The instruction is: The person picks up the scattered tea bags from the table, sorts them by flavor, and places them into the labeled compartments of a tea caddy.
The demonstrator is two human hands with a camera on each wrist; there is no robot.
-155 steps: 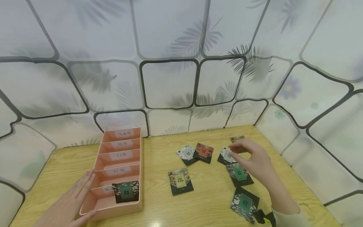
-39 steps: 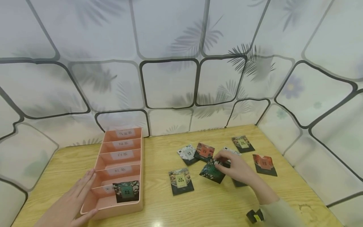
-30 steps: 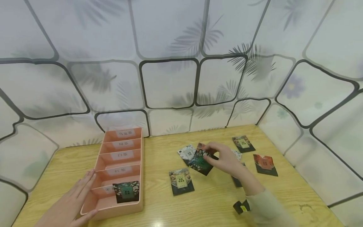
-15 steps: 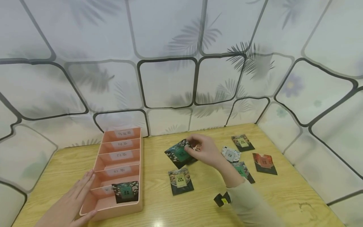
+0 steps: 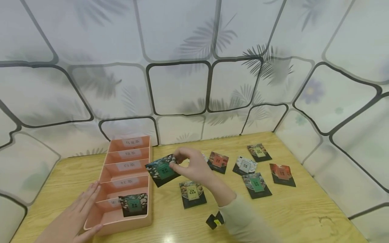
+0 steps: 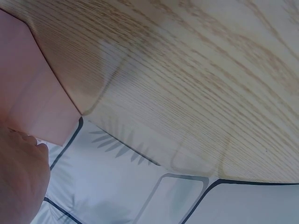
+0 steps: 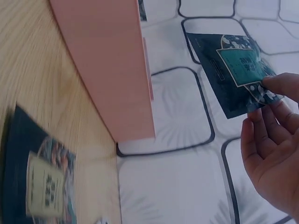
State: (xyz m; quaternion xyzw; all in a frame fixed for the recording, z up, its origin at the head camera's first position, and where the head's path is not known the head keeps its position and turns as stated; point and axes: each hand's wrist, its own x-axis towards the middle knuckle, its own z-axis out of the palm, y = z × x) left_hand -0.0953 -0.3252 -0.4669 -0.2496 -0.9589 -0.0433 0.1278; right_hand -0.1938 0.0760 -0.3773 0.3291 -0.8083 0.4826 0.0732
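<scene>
Between thumb and fingers, my right hand (image 5: 194, 167) pinches a dark tea sachet (image 5: 163, 170) with a green label and pale flower print. The sachet is raised near the right wall of a pink divided box (image 5: 144, 221), and its left corner overlaps that wall in the head view. My left hand (image 5: 71, 212) rests with straight fingers along the box's left side, its thumb at the front corner. In the front compartment leans a similar green-labelled sachet (image 5: 133, 205). Paper labels with Chinese characters mark the compartments. The right wrist view shows the pinched sachet (image 7: 233, 74) tilted beside the box.
Right of the box lie several more sachets on the wooden table (image 5: 170, 216): yellow-labelled (image 5: 192, 195), red-labelled (image 5: 218, 162), white-labelled (image 5: 244, 165), green-labelled (image 5: 257, 185), another yellow (image 5: 259, 152) and another red (image 5: 282, 174). A patterned cloth (image 5: 182, 87) stands behind.
My right hand has taken the flower-print green-labelled sachet from the table's right side and carried it left to the box. My left hand has stayed at the box.
</scene>
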